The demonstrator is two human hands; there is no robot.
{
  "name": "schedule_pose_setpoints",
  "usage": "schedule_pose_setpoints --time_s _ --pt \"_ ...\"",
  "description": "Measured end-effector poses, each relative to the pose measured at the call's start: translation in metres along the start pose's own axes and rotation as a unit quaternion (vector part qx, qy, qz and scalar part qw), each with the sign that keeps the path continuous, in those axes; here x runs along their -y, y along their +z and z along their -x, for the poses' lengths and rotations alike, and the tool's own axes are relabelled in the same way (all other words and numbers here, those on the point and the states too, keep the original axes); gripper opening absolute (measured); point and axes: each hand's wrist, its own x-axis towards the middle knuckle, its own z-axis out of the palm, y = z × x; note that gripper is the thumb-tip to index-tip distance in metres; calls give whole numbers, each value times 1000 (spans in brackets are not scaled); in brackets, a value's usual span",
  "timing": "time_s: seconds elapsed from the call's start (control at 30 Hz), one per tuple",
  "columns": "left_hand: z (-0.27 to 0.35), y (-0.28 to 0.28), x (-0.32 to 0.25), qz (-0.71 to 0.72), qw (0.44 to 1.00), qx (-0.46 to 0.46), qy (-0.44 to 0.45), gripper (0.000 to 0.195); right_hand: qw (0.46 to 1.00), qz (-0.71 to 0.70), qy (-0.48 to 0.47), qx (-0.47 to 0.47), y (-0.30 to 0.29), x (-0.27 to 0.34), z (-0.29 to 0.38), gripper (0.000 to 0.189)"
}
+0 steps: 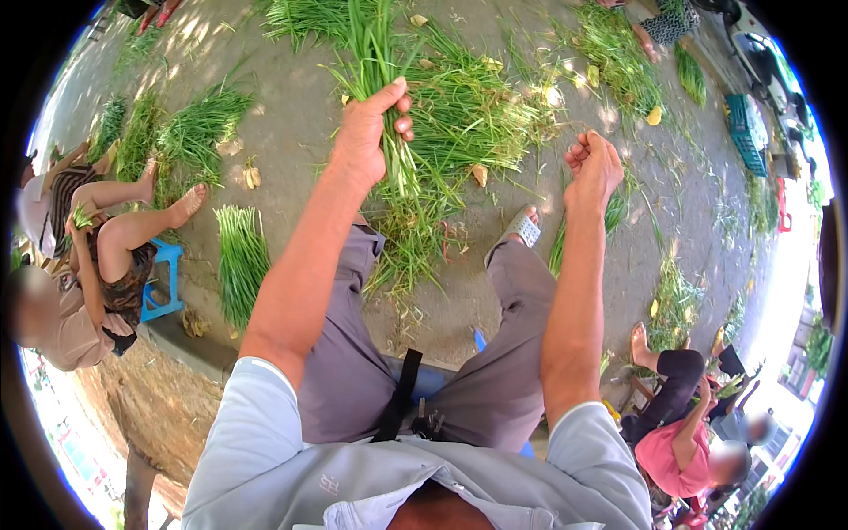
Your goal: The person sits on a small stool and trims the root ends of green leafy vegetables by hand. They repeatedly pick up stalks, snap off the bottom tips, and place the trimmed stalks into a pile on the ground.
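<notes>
A bunch of long green leafy stalks [374, 50], with pale stem ends pointing down toward me, is gripped in my left hand [372, 129]. My right hand [594, 169] is raised to the right, its fingertips pinched together; a thin dry wisp seems to trail from them. Beneath and beside my left hand a large loose heap of the same greens [464, 119] lies on the pavement, some of it yellowed. Trimmings [411, 245] lie between my feet. A neat bundle of green stalks [242, 265] rests by my left leg, and another [616, 209] lies partly behind my right forearm.
People sit at the left [86, 324] and lower right [676, 457], some with greens in their hands. A blue plastic stool [162, 281] stands under one at the left. More piles of greens [199, 132] lie about. A teal plastic crate [746, 136] is at the right, near parked scooters.
</notes>
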Motion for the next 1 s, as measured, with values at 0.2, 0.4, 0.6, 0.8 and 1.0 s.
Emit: schedule_pose_setpoints --time_s 0.2,0.4,0.6,0.8,1.0 --pt "0 -3 -5 4 1000 -5 17 15 937 289 -3 196 -9 -8 2 13" --pt "4 -1 -8 -18 1000 10 8 15 657 554 -146 490 -1 -22 24 24" --pt "14 14 -2 -65 996 47 -33 16 779 455 -150 406 20 -13 46 37" --pt "25 24 8 -112 986 85 -85 13 845 254 -74 464 51 -2 74 42" --pt "21 22 9 -92 990 71 -82 13 823 211 9 527 48 -23 70 25"
